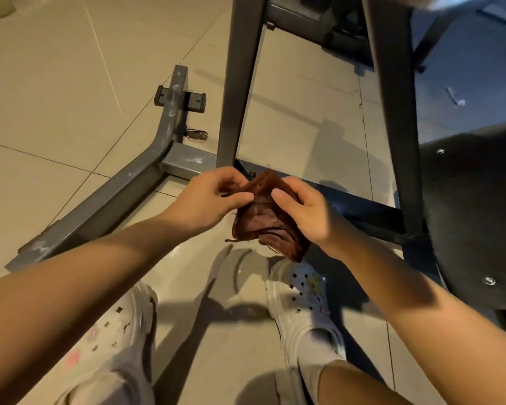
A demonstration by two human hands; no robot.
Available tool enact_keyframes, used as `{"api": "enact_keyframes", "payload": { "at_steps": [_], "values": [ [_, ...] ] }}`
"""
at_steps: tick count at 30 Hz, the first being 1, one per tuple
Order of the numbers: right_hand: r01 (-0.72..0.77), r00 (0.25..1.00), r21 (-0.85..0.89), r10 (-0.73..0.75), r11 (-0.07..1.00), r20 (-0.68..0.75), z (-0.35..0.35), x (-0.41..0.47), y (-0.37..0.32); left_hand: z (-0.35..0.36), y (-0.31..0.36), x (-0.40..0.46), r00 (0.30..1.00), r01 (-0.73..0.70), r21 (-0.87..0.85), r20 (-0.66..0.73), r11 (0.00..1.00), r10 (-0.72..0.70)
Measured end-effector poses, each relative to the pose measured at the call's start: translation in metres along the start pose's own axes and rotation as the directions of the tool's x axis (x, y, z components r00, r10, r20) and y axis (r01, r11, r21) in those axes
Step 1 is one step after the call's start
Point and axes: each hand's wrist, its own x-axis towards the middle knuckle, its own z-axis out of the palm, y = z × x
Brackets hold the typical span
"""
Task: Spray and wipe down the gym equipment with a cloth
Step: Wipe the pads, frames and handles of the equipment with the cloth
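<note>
Both hands hold a dark reddish-brown cloth (268,217) up in the air, in front of the person and above the floor. The left hand (208,197) pinches the cloth's upper left edge between thumb and curled fingers. The right hand (301,209) pinches the upper right edge the same way, thumb on the near side. The two hands are close together, and the cloth hangs bunched and creased below them, a few loose threads trailing from its lower hem. Holding it by two points like this looks like refolding or turning it to find a fresh face before wiping; that is a judgement, not something shown.

Just beyond the hands stands the grey metal frame (170,159) of a piece of gym equipment, resting on a pale tiled floor (56,83). Its base bars carry whitish streaks, perhaps spray or foam waiting to be wiped. Two upright legs (237,92) rise towards the top edge of the view. A dark padded part (473,206) of the machine fills the right edge.

Below the cloth, the person's feet in white clogs (304,311) stand on the tiles. No spray bottle is in view.
</note>
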Motion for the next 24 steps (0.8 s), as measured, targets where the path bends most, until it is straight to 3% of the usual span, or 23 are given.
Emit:
{"api": "enact_keyframes", "payload": {
  "at_steps": [6, 12, 18, 24],
  "values": [
    [0.034, 0.999, -0.143, -0.04, 0.989, -0.037, -0.016, -0.034, -0.067, -0.032, 0.076, -0.025, 0.997, -0.071, 0.006, 0.011, 0.997, 0.071],
    [0.093, 0.985, -0.232, -0.123, 0.968, -0.122, -0.025, -0.084, -0.142, -0.062, 0.161, -0.073, 0.996, -0.092, 0.126, -0.003, 0.988, 0.093],
    [0.203, 0.969, -0.111, -0.216, 0.973, -0.118, -0.022, -0.142, -0.22, -0.08, 0.234, -0.132, 0.968, -0.188, 0.139, -0.144, 0.972, 0.208],
    [0.209, 0.926, -0.193, -0.258, 0.959, -0.275, 0.006, -0.18, -0.263, -0.087, 0.251, -0.184, 0.934, -0.23, 0.024, -0.274, 0.973, 0.227]
  ]
}}
